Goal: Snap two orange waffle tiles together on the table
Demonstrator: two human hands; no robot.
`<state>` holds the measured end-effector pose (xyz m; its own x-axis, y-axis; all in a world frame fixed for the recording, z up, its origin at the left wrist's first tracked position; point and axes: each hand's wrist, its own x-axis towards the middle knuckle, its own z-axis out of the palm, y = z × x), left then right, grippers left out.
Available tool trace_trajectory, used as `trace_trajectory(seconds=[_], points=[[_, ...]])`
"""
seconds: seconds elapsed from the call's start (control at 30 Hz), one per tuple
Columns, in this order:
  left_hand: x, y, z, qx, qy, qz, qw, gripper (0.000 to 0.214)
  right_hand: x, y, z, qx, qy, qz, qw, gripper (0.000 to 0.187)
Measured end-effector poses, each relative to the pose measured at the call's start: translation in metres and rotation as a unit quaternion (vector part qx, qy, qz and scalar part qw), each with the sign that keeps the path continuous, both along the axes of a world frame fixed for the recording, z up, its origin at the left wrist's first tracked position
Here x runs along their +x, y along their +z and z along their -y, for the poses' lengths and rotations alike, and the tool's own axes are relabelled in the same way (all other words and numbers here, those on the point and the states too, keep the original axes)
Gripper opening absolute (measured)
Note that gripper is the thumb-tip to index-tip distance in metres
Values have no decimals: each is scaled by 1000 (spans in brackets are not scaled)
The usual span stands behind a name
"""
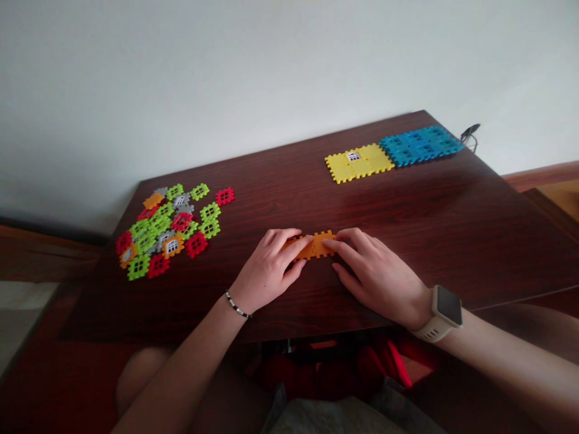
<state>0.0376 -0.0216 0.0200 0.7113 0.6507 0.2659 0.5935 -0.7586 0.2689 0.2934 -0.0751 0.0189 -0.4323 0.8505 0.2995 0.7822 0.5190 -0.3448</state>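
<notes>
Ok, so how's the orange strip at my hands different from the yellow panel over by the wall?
The orange strip is narrow; the yellow panel is a broader rectangle. Your left hand and right hand are on the strip, while neither touches the panel. The panel has a white window; the strip's visible part shows none. Both have toothed edges.

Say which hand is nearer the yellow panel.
Right. The right hand is on the orange strip, nearside of the yellow panel; the left hand is also nearside but farther left.
</notes>
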Motion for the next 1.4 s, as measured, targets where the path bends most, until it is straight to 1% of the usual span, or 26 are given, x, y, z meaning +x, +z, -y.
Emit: trace_trajectory(seconds=[0.3, 1.4], points=[[0, 1, 0, -3, 1, 1, 1000, 44, 0, 0, 0, 5, 0, 9, 1000, 33], [0, 0, 0, -9, 3, 5, 1000, 47, 0, 0, 1, 6, 0, 5, 1000, 35]])
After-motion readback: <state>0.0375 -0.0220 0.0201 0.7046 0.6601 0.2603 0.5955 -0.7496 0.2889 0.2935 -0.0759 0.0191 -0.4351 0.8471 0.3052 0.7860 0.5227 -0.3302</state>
